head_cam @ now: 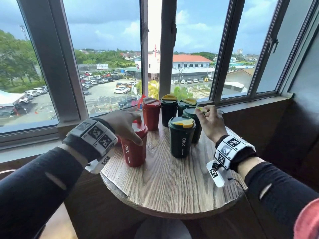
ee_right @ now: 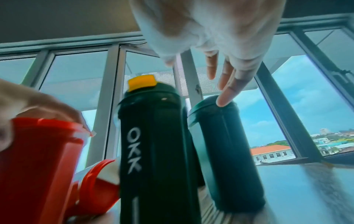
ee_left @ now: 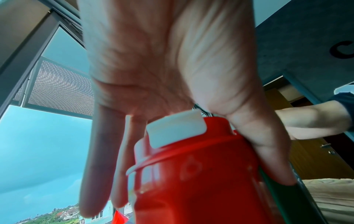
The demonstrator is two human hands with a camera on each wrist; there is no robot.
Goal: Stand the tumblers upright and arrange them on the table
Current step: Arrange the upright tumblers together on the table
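Head view: high, looks forward-down over table (head_cam: 172, 183) toward windows. Wrist views: low, close, angled upward along fingers. All share near red tumbler (head_cam: 135, 149).

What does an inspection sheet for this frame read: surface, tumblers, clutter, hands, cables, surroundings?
Surface: round wooden table, grain visible.
Job's things: near red tumbler tilted; far red tumbler and four green tumblers, nearest, upright; another red tumbler lies partly hidden behind.
Clutter: nothing seen.
Hands: left hand grips the near red tumbler's top; right hand open above a green tumbler, contact unclear.
Cables: thin wire at right wrist.
Surroundings: windows overlooking a car park.
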